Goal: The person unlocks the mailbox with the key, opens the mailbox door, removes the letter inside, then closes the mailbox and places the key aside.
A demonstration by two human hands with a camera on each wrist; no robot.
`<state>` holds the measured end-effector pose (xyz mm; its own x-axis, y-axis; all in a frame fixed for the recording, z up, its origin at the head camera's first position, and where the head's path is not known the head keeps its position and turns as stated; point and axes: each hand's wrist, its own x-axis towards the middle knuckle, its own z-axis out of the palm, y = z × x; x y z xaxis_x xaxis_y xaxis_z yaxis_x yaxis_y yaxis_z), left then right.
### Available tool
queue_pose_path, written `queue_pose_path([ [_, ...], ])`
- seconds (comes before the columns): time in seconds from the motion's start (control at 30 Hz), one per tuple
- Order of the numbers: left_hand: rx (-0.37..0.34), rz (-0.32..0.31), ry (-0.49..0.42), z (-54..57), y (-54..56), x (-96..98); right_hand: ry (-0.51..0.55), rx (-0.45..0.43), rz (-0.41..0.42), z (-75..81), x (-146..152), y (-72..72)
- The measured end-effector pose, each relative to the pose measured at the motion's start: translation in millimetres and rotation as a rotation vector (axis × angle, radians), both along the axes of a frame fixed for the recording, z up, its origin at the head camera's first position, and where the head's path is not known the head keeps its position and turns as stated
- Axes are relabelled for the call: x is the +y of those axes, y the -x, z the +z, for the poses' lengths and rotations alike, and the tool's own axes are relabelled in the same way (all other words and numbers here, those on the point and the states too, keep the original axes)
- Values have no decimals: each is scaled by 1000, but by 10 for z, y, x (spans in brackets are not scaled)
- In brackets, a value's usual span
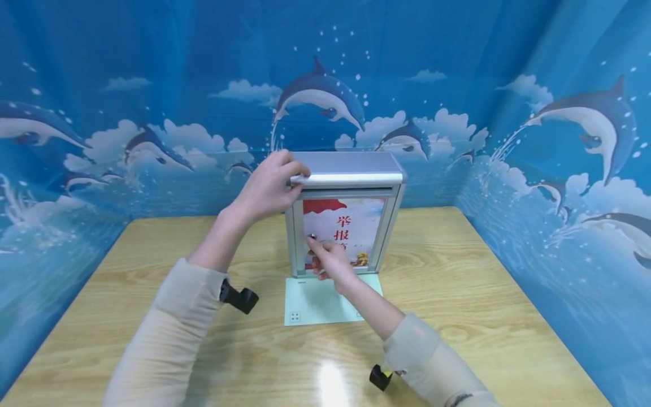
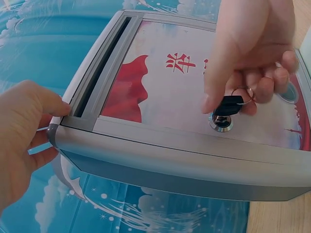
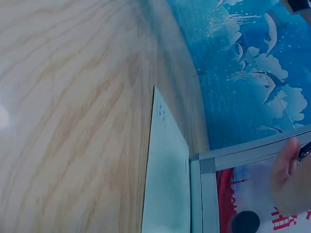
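Observation:
A silver metal suggestion box [image 1: 351, 164] stands upright, with a slot along its front top and a poster panel [image 1: 368, 217] with red characters. My left hand [image 1: 274, 183] grips the box's upper left corner; in the left wrist view its thumb lies by the slot's end [image 2: 80, 109]. My right hand [image 1: 330, 260] pinches a black-headed key [image 2: 228, 104] at the round lock [image 2: 222, 122] on the panel's left side. A key ring [image 2: 247, 93] hangs by the curled fingers. How deep the key sits in the lock is hidden.
A pale green sheet [image 1: 325, 305] lies on the wooden table [image 1: 442, 271] before the box, partly under its front. A blue dolphin-print curtain [image 1: 193, 56] closes off the back and sides. Black wrist mounts [image 1: 244, 299] stick out from both sleeves.

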<state>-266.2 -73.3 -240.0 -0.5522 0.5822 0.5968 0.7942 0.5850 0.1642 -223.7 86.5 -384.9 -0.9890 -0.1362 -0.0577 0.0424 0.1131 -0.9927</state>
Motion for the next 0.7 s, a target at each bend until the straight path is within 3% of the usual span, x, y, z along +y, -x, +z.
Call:
queue_pose_path([
  [0.17, 12, 10, 4, -12, 0, 6, -545, 562, -129, -14, 29, 8],
  [0.23, 15, 15, 4, -13, 3, 9, -656, 706, -144, -5, 30, 17],
  [0.3, 13, 18, 5, -10, 1, 13, -711, 779, -141, 2, 27, 28],
  [0.37, 4, 22, 7, -6, -1, 16, -735, 813, -141, 8, 20, 32],
  [0.53, -17, 33, 7, 3, -18, 15, -692, 803, -137, 13, -6, 34],
  [0.63, -17, 35, 9, 9, -27, 15, -612, 707, -140, 23, -19, 24],
  [0.7, -15, 35, 12, 11, -32, 13, -507, 570, -123, 25, -30, 11],
])
